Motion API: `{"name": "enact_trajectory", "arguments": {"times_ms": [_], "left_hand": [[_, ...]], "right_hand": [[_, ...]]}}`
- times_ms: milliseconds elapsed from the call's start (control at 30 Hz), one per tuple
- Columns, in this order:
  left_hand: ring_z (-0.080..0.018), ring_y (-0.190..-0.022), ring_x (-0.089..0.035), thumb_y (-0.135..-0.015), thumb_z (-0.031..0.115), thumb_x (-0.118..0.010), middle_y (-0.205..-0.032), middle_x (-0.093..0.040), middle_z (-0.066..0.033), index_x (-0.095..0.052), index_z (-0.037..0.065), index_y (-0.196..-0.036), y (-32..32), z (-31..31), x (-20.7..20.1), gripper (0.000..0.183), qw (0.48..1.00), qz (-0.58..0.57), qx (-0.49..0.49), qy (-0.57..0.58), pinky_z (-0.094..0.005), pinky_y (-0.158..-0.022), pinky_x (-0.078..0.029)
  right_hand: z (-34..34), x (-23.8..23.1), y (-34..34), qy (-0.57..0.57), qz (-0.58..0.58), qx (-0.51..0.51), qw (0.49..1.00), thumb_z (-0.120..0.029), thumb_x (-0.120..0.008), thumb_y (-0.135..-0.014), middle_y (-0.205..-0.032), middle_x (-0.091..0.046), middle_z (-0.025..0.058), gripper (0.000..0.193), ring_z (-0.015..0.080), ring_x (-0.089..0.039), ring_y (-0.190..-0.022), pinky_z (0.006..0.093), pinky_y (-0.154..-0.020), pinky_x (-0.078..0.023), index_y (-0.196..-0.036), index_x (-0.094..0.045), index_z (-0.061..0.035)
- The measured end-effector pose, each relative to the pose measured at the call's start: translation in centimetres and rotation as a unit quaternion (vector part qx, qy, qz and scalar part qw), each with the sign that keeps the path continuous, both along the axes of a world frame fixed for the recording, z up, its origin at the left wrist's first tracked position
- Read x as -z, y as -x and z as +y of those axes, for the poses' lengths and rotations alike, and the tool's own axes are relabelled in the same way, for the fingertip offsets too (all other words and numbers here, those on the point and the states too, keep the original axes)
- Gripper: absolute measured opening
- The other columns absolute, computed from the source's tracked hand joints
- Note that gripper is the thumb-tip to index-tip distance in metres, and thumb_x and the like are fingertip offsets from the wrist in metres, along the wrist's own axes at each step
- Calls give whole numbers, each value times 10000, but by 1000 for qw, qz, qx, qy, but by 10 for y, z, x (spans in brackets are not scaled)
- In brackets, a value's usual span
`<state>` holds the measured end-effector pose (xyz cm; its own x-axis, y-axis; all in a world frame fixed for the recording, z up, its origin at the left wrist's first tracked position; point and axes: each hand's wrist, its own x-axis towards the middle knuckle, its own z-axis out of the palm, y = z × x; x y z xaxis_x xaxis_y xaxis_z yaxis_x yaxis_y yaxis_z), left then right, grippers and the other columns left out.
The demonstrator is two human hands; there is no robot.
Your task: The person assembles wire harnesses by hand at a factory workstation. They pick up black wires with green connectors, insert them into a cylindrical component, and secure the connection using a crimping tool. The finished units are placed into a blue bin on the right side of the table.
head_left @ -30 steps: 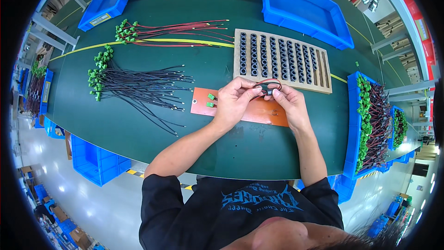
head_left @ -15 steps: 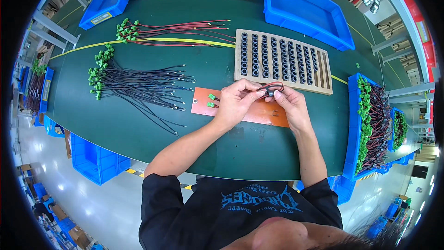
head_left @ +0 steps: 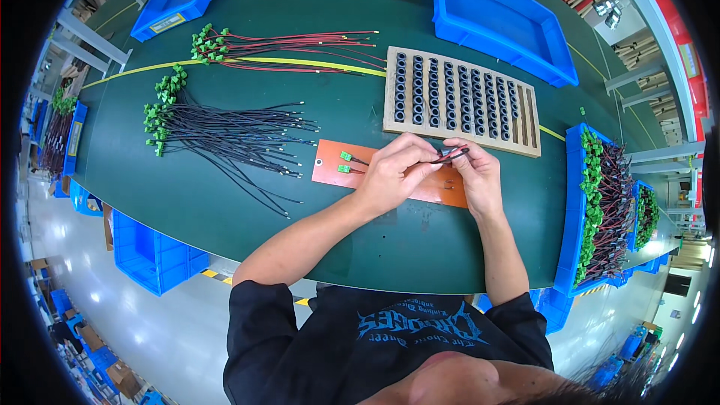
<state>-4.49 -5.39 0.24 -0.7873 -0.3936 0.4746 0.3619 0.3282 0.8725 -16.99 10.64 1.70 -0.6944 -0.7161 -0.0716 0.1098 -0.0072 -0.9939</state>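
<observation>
Between my two hands, above an orange board (head_left: 325, 172), are red and black wires (head_left: 454, 154) bent in a loop. My left hand (head_left: 391, 172) pinches them from the left, thumb against fingers. On the other side my right hand (head_left: 478, 178) grips them near a small black ring, mostly covered by the fingertips. Two green connectors (head_left: 346, 156) lie on the board's left part, their leads running under my left hand. Just beyond my hands stands a wooden rack (head_left: 528, 121) with rows of black rings (head_left: 434, 92).
Left of the board lie bundles of black wires (head_left: 232, 131) and red wires (head_left: 292, 43) with green connectors. A blue bin (head_left: 501, 45) stands behind the rack. Another blue bin (head_left: 571, 202) at the right holds finished-looking wire bundles (head_left: 606, 214). The table's near edge curves before me.
The wire loop has turned and drawn tighter between my fingers, its ends now pointing right. The black ring has become more hidden. My left hand has shifted slightly.
</observation>
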Motion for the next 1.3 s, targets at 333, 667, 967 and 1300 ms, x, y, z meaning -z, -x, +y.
{"name": "enact_trajectory", "arguments": {"times_ms": [333, 667, 967, 1300], "left_hand": [[-170, -931, -716, -875, -55, -732, -960, -709, -120, -673, -41, -924, 2, -2, 4, 77, 989, -55, 38, -132, -307, -792, -595], [-156, -849, -664, -845, -64, -759, -979, -650, -89, -669, -16, -930, 5, -4, 7, 133, 995, -51, 50, -75, -285, -742, -573], [-236, -806, -632, -861, -41, -716, -917, -614, -110, -635, -13, -912, 4, 1, 3, 100, 998, -43, 18, -33, -340, -699, -509], [-139, -856, -635, -867, -46, -745, -1028, -657, -108, -607, -29, -863, 3, -9, 8, 139, 991, -77, 76, -82, -277, -712, -528]], "right_hand": [[-2, 3, 2, 56, 7, 8, 998, 39, -644, -978, -984, -661, 113, 129, 163, -687, -828, 277, -721, -562, -1084, -578, 7], [-3, 1, -1, 68, 34, 6, 997, 43, -667, -963, -903, -646, 95, 132, 148, -660, -713, 279, -632, -556, -991, -553, -19], [1, 5, 3, 58, 52, 21, 997, 74, -655, -958, -904, -647, 98, 121, 151, -660, -718, 279, -637, -562, -969, -561, -3], [-5, -11, -9, 23, 54, 15, 998, 97, -678, -927, -978, -650, 118, 383, 154, -688, -770, 257, -674, -559, -1240, -483, -6]]}}
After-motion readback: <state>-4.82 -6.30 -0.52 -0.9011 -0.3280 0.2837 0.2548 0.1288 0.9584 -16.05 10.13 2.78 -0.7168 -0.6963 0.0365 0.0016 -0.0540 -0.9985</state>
